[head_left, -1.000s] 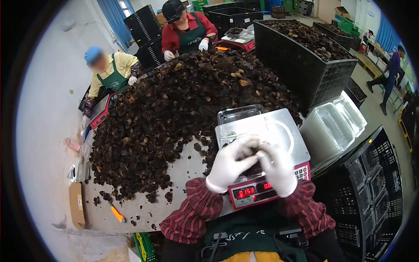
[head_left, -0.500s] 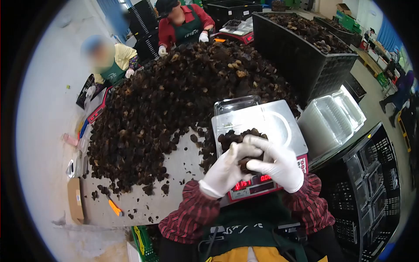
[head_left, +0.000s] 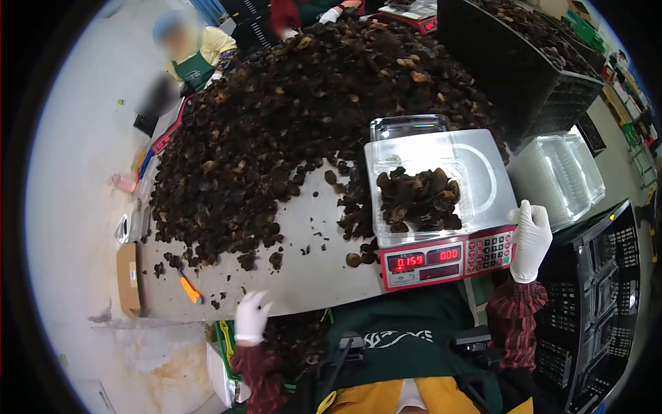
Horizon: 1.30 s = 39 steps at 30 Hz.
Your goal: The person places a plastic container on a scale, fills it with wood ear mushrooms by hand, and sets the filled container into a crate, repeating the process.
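A clear plastic tray point(head_left: 465, 193) holding a heap of dark wood ear mushrooms point(head_left: 420, 200) sits on the steel plate of a red digital scale point(head_left: 427, 265), whose display reads 0.159. Gloved in white, my right hand point(head_left: 531, 241) is beside the scale's front right corner, fingertips right at its edge, with nothing seen in it. My left hand point(head_left: 252, 319), also in a white glove, is at the table's front edge, fingers slightly apart and holding nothing visible. Below and beside it is a green basket point(head_left: 226, 345) with more dark pieces nearby.
A large mound of mushrooms point(head_left: 296, 117) covers much of the table point(head_left: 310, 269). An orange cutter point(head_left: 189, 290) lies left. Stacked clear trays point(head_left: 558, 179) and black crates point(head_left: 593, 303) are right; a large black bin point(head_left: 517, 69) stands behind. Two people work across the table.
Both hands have left the mushrooms over the scale: the left moved left and down, the right moved right. The mushrooms now lie in the tray, the reading rose, and the view shifted.
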Available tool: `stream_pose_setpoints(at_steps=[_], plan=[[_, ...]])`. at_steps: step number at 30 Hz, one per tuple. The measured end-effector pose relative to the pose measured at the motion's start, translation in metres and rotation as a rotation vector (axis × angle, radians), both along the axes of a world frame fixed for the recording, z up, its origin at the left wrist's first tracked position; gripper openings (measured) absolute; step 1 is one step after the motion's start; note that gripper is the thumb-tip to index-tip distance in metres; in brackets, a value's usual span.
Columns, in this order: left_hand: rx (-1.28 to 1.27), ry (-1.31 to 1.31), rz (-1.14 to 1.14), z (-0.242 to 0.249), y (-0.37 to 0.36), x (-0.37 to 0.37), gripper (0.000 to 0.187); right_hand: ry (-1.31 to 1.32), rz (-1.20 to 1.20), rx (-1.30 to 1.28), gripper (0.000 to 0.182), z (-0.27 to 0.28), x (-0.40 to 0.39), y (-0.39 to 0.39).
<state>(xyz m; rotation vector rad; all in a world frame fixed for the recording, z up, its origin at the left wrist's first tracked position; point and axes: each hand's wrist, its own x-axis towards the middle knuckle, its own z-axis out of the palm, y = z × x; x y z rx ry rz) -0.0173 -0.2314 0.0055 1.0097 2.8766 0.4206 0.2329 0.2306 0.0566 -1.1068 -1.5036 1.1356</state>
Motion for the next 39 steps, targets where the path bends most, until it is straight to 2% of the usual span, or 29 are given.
stream_pose_setpoints(at_steps=[2,3,4,6,8,10,12,14,17,18,20,23,25,27,28,30,32,34,36,39], plan=[[0.273,-0.109,-0.044,0.0,0.066,0.01,0.022,-0.041,-0.004,-0.004,0.018,0.008,-0.015,-0.009],[0.318,-0.172,-0.066,0.003,0.101,0.022,0.025,-0.047,0.011,-0.006,0.017,0.009,-0.019,-0.013],[0.335,-0.087,-0.182,-0.013,0.125,0.028,0.029,-0.053,0.025,-0.007,0.016,0.01,-0.021,-0.015],[0.379,-0.136,-0.214,-0.026,0.172,0.045,0.035,-0.08,0.038,0.0,0.019,0.005,-0.018,-0.013],[0.389,-0.058,-0.28,-0.024,0.205,0.056,0.038,-0.122,0.059,0.057,0.02,0.001,-0.012,-0.012],[0.271,-0.003,-0.363,-0.057,0.21,0.054,0.036,-0.124,0.05,0.044,0.02,-0.005,-0.007,-0.009],[0.417,-0.084,-0.296,-0.075,0.204,0.047,0.025,-0.201,0.006,0.044,0.019,-0.012,-0.002,-0.003],[0.603,-0.058,-0.177,-0.085,0.198,0.035,0.019,-0.146,0.032,-0.017,0.019,-0.012,0.0,-0.005],[0.732,-0.43,-0.013,-0.068,0.191,0.006,0.018,-0.109,0.056,-0.064,0.019,-0.007,-0.005,-0.01],[0.833,-0.723,0.163,-0.059,0.196,-0.002,0.013,-0.138,0.058,-0.03,0.019,-0.009,-0.008,-0.012],[0.948,-0.712,0.107,-0.027,0.212,-0.017,0.016,-0.123,0.067,-0.045,0.016,-0.003,-0.014,-0.017],[1.057,-0.398,-0.211,0.053,0.267,-0.007,0.02,-0.115,0.118,-0.05,0.016,-0.006,-0.018,-0.023],[0.976,-0.254,-0.421,0.078,0.302,0.003,0.027,-0.112,0.153,-0.031,0.017,-0.01,-0.021,-0.025],[0.829,-0.109,-0.674,0.086,0.335,0.011,0.03,-0.123,0.171,-0.036,0.017,-0.007,-0.023,-0.028],[0.728,-0.171,-0.771,0.08,0.346,0.013,0.027,-0.137,0.185,-0.044,0.017,-0.006,-0.023,-0.03],[0.568,-0.042,-0.939,0.075,0.361,0.017,0.026,-0.157,0.194,-0.021,0.016,-0.006,-0.021,-0.031],[0.586,0.019,-0.923,0.081,0.355,0.022,0.026,-0.201,0.222,-0.008,0.017,-0.01,-0.018,-0.029],[0.772,0.071,-0.721,0.088,0.332,0.019,0.023,-0.241,0.228,-0.002,0.017,-0.01,-0.016,-0.029],[0.871,-0.03,-0.454,0.071,0.3,0.014,0.018,-0.144,0.223,-0.034,0.018,-0.009,-0.018,-0.027],[0.617,-0.107,-0.193,0.016,0.239,0.003,0.017,-0.166,0.213,-0.07,0.018,-0.01,-0.02,-0.025]])
